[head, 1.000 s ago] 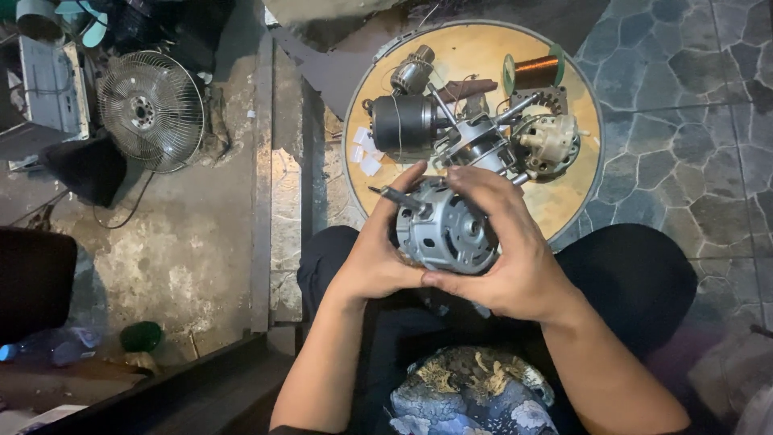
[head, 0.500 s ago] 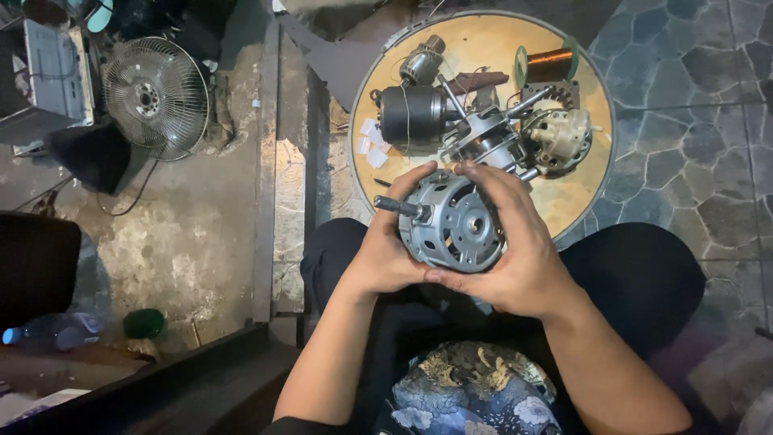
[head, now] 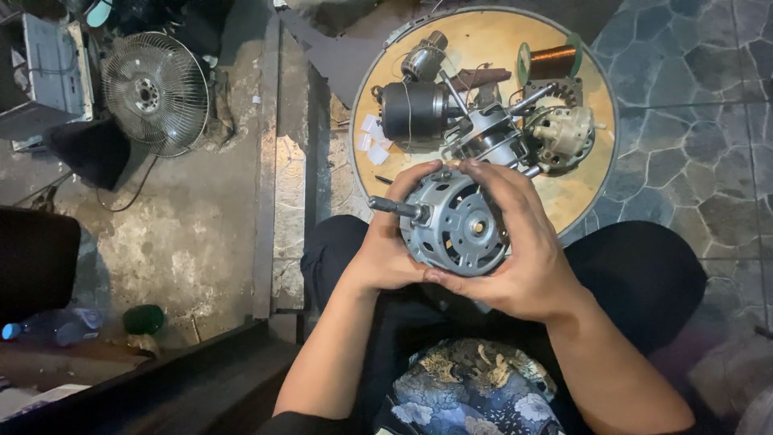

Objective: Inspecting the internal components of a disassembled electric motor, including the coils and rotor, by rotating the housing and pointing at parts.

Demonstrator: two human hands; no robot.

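So the grey fan motor (head: 457, 225) was sitting up in both hands over the person's lap, right at the near edge of the round wooden worktop (head: 581, 193). Its slotted end faced up at the camera, and the shaft (head: 394, 207) poked out to the left. The left hand (head: 388, 246) cupped the casing from the left with its fingers curled tight around the side, thumb up near the shaft. The right hand (head: 515, 242) wrapped over the top and right side, fingers spread across the housing, so both were clamped on the motor.

Compared to a second ago, the motor looked turned a bit in the hands, with the shaft sticking out further left and more of the vented face showing. The grip itself hadn't really changed.

Behind it on the worktop there was a pile of parts: a dark motor body (head: 415, 110), a beige gearbox piece (head: 564, 133), a spool of copper wire (head: 555, 60) and some white scraps (head: 372, 138). Off to the left on the concrete floor (head: 185, 234), a round fan guard (head: 155, 93) stood well apart from everything.
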